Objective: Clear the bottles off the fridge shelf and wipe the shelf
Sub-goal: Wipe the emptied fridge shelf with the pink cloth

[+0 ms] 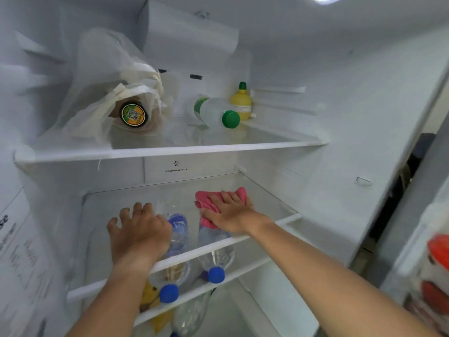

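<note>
Both our forearms reach in from the lower frame: left hand [139, 229] spread flat on the glass shelf [226, 242], right hand [228, 210] pressing the pink cloth [206, 198] flat at centre. Blue-capped bottles [216, 263] lie beneath. Firm overlapping strokes would wipe best.

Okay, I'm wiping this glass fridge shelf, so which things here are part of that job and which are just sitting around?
Part of the job:
- pink cloth under the right hand
- left hand, resting on the clear glass shelf

Just sitting around:
- blue-capped clear plastic bottles on the shelf below
- green-capped clear bottle lying on the top shelf
- yellow lemon-shaped squeeze bottle
- crumpled white plastic bag
</note>
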Action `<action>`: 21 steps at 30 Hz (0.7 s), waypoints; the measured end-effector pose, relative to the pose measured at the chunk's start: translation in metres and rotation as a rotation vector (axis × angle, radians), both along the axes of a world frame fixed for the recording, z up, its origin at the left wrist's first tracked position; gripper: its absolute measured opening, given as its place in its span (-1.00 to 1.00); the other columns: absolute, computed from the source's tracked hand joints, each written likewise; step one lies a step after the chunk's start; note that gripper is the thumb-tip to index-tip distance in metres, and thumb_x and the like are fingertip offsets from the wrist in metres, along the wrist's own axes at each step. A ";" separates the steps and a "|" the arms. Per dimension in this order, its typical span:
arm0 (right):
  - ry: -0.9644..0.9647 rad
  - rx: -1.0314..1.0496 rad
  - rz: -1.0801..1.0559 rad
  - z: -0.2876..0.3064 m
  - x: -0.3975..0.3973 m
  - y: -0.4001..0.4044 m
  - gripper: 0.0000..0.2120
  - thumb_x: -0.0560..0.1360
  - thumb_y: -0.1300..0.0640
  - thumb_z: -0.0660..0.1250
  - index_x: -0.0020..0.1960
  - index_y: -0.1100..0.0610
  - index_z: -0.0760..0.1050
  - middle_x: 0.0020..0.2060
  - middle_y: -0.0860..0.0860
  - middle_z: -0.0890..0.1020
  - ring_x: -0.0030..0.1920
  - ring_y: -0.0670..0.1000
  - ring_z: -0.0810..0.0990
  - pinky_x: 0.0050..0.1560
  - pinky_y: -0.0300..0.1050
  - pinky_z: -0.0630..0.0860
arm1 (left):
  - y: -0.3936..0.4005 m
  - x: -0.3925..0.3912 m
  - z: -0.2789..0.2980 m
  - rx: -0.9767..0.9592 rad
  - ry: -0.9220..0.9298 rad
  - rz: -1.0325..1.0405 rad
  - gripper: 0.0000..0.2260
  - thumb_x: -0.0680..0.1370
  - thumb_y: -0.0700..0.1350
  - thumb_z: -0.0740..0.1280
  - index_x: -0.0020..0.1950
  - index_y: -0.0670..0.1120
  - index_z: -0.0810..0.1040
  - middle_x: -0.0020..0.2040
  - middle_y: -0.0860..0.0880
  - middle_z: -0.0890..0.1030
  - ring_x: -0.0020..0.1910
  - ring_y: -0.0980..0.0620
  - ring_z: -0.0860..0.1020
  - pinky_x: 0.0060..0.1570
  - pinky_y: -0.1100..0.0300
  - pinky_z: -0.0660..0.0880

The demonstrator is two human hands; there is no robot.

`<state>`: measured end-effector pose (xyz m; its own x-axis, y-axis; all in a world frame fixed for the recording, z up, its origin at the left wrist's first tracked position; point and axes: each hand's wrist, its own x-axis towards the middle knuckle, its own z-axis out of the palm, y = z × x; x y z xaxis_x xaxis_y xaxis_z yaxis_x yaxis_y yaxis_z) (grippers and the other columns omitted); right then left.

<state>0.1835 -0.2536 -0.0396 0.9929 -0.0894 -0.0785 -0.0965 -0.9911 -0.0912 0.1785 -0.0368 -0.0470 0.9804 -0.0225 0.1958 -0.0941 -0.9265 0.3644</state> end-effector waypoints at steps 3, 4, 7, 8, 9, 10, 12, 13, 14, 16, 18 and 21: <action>0.015 -0.003 0.041 0.003 -0.019 -0.025 -0.25 0.50 -0.49 -0.16 0.62 -0.25 -0.11 0.65 -0.06 0.00 0.63 0.01 -0.10 0.56 0.13 -0.18 | 0.001 0.001 -0.001 -0.005 -0.005 0.001 -0.68 0.59 -0.03 0.02 0.24 -0.05 0.43 0.28 -0.05 0.46 0.39 -0.11 0.32 0.40 -0.14 0.19; -0.005 0.002 0.004 0.004 -0.024 -0.038 -0.28 0.51 -0.47 -0.14 0.62 -0.25 -0.09 0.65 -0.05 0.04 0.63 0.01 -0.06 0.55 0.12 -0.16 | 0.001 0.001 -0.001 -0.002 -0.006 0.001 -0.68 0.59 -0.03 0.02 0.24 -0.06 0.43 0.28 -0.05 0.46 0.39 -0.12 0.33 0.40 -0.15 0.20; -0.035 -0.033 -0.187 0.006 -0.033 -0.072 -0.29 0.54 -0.41 -0.16 0.64 -0.19 -0.07 0.64 0.02 0.08 0.63 0.02 -0.04 0.57 0.10 -0.19 | -0.001 -0.001 0.001 0.011 0.007 0.002 -0.67 0.59 -0.03 0.02 0.27 -0.06 0.43 0.29 -0.05 0.45 0.39 -0.11 0.32 0.40 -0.14 0.20; -0.025 -0.058 -0.239 0.006 -0.033 -0.077 -0.28 0.55 -0.40 -0.18 0.65 -0.16 -0.08 0.65 0.05 0.06 0.63 0.02 -0.07 0.58 0.09 -0.22 | -0.001 -0.002 0.001 0.017 0.004 -0.003 -0.66 0.59 -0.03 0.01 0.28 -0.06 0.42 0.30 -0.05 0.45 0.39 -0.11 0.32 0.40 -0.14 0.19; -0.012 -0.076 -0.278 0.006 -0.032 -0.077 -0.28 0.56 -0.39 -0.18 0.65 -0.13 -0.08 0.65 0.06 0.04 0.64 0.02 -0.09 0.58 0.09 -0.24 | -0.001 -0.002 0.001 0.021 0.003 -0.007 -0.66 0.59 -0.03 0.01 0.29 -0.06 0.41 0.31 -0.05 0.44 0.40 -0.11 0.31 0.41 -0.13 0.18; -0.001 -0.085 -0.309 0.007 -0.030 -0.073 -0.28 0.56 -0.38 -0.18 0.66 -0.12 -0.06 0.65 0.07 0.04 0.64 0.03 -0.09 0.57 0.09 -0.25 | 0.000 -0.001 0.001 0.024 0.007 -0.007 -0.65 0.60 -0.03 0.01 0.30 -0.06 0.41 0.31 -0.05 0.44 0.41 -0.12 0.31 0.41 -0.13 0.18; -0.012 -0.101 -0.303 0.010 -0.028 -0.054 -0.33 0.55 -0.37 -0.14 0.62 -0.20 0.03 0.63 0.04 0.12 0.62 0.07 0.02 0.54 0.14 -0.20 | -0.001 -0.002 0.000 0.030 0.010 -0.005 -0.65 0.59 -0.03 0.01 0.30 -0.06 0.41 0.31 -0.06 0.44 0.39 -0.12 0.31 0.41 -0.14 0.18; -0.027 -0.109 -0.250 0.011 -0.028 -0.040 -0.37 0.54 -0.37 -0.13 0.58 -0.26 0.06 0.61 0.02 0.18 0.59 0.08 0.08 0.51 0.17 -0.15 | -0.001 -0.002 0.000 0.030 0.011 -0.003 -0.65 0.59 -0.03 0.01 0.29 -0.06 0.41 0.30 -0.06 0.44 0.39 -0.12 0.32 0.40 -0.14 0.19; -0.034 -0.102 -0.184 0.010 -0.028 -0.024 -0.38 0.53 -0.37 -0.13 0.57 -0.29 0.05 0.60 0.01 0.19 0.59 0.09 0.09 0.50 0.20 -0.14 | -0.001 -0.002 0.001 0.029 0.013 0.000 -0.65 0.59 -0.03 0.01 0.28 -0.06 0.42 0.30 -0.06 0.45 0.38 -0.12 0.32 0.40 -0.15 0.19; -0.023 -0.028 -0.069 0.006 -0.030 0.010 -0.32 0.53 -0.39 -0.17 0.62 -0.25 -0.06 0.64 0.03 0.05 0.63 0.11 -0.05 0.54 0.25 -0.20 | -0.001 -0.004 0.002 0.027 0.016 0.008 -0.65 0.59 -0.03 0.02 0.28 -0.06 0.42 0.31 -0.06 0.45 0.39 -0.12 0.32 0.40 -0.15 0.19; -0.024 0.024 0.007 0.000 -0.034 0.039 -0.29 0.55 -0.40 -0.19 0.64 -0.18 -0.13 0.66 0.04 -0.06 0.63 0.12 -0.16 0.55 0.26 -0.27 | -0.002 -0.006 0.005 -0.007 0.000 0.008 -0.65 0.59 -0.04 0.03 0.30 -0.06 0.44 0.33 -0.07 0.47 0.39 -0.13 0.35 0.40 -0.14 0.20; -0.038 0.069 0.039 -0.005 -0.046 0.061 -0.32 0.58 -0.34 -0.17 0.65 -0.15 -0.11 0.66 0.04 -0.09 0.63 0.13 -0.20 0.54 0.24 -0.32 | 0.001 -0.013 0.015 -0.192 -0.057 0.030 -0.66 0.63 -0.09 0.07 0.33 -0.09 0.49 0.32 -0.19 0.54 0.33 -0.21 0.46 0.34 -0.08 0.31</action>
